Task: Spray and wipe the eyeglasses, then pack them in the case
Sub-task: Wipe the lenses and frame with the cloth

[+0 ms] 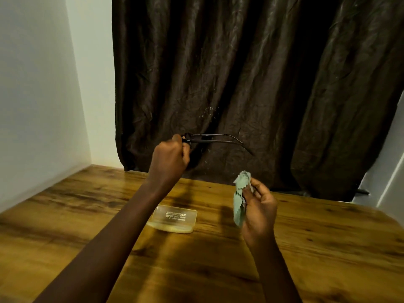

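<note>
Eyeglasses (204, 140): held in the air above the far edge of the desk (317, 248), in front of a dark curtain (240, 73). Both temples are unfolded and point toward the desk's right edge. The lenses are hard to make out against the cloth behind.
Left hand (169, 158): its grip is closed in a pinch on the front end of the frame, by the hinge, with the fingers curled.
Right hand (259, 213): its grip is closed round a bunched pale green cloth (240, 202), lower than the glasses and apart from them.
Case (173, 218): translucent and yellowish. It lies flat on the desk between the two forearms, nearer the far edge than the near one. I cannot tell whether it is open.
Step in hand: probably the wipe is about to start (no spray bottle shows anywhere).
Handling, glasses: likely light, with thin temples that bend easily and lenses that smear at a touch. They are best held by the rim or hinge, as now, never by the lens faces or temple tips.
Handling, cloth: soft and limp, so it needs folding over the fingertips to press evenly.
Risk: twisting the frame while rubbing with one-sided support.
</note>
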